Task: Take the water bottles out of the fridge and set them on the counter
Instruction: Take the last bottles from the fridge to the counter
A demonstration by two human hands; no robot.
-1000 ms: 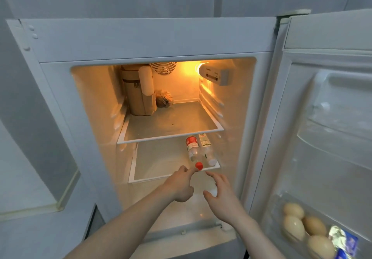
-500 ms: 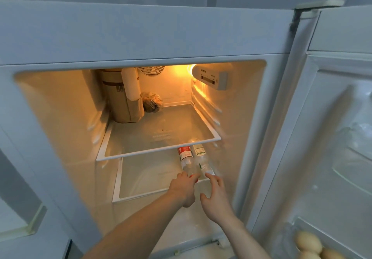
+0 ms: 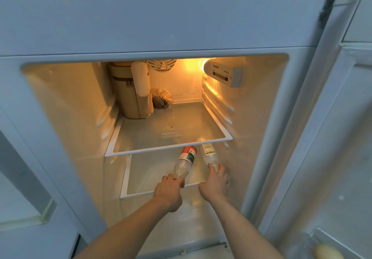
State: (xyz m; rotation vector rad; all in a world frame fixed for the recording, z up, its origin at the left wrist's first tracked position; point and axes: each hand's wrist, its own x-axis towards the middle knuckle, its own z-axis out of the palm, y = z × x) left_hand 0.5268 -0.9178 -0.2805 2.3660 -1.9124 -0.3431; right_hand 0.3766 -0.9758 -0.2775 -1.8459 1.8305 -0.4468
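Note:
Two clear water bottles lie on the lower glass shelf (image 3: pixel 145 180) of the open fridge, caps toward me. The red-labelled bottle (image 3: pixel 186 161) is on the left; my left hand (image 3: pixel 169 190) grips its cap end. The white-and-green-labelled bottle (image 3: pixel 209 156) lies to its right, near the fridge's right wall. My right hand (image 3: pixel 215 184) curls round its neck end, hiding the cap. Both bottles' far ends reach under the upper shelf (image 3: pixel 169 148).
On the upper shelf stand a tan zippered bag (image 3: pixel 128 95) with a white roll (image 3: pixel 141 79) at the back left, and a wrapped dark lump (image 3: pixel 162 99) beside it. The fridge door (image 3: pixel 332 138) hangs open on the right, an egg (image 3: pixel 327 252) in its lower bin.
Both hands have reached further into the fridge and closed on the bottles' cap ends; earlier they only hovered near the caps. The camera has moved closer and lower.

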